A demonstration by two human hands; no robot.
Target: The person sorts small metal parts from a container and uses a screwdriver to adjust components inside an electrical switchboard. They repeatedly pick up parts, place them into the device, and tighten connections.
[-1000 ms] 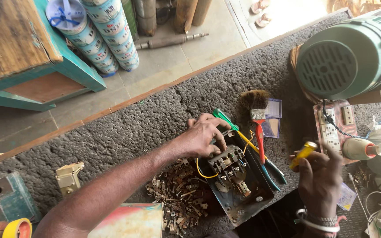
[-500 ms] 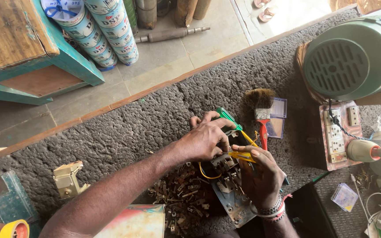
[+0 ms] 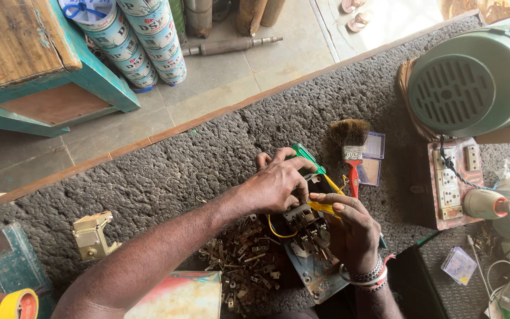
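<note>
My left hand (image 3: 278, 186) rests on top of a dark electrical switch unit (image 3: 305, 221) with yellow wires, gripping its upper part. The unit sits on a grey metal plate (image 3: 317, 273) on the rough grey counter. My right hand (image 3: 352, 230) holds a yellow-handled screwdriver (image 3: 324, 208) pressed against the unit's right side. A green-handled screwdriver (image 3: 309, 158) lies just behind my left hand. A heap of small metal parts (image 3: 243, 269) lies left of the plate.
A red-handled paintbrush (image 3: 351, 150) and small clear boxes (image 3: 374, 146) lie behind the unit. At right are a green motor (image 3: 479, 77), a socket board (image 3: 451, 186) and a white plug (image 3: 484, 204). Yellow tape (image 3: 18, 304) and a beige part (image 3: 91, 235) sit left.
My right hand moved left from the counter's right side with the yellow screwdriver and now presses it against the switch unit. My left hand stayed on the unit.
</note>
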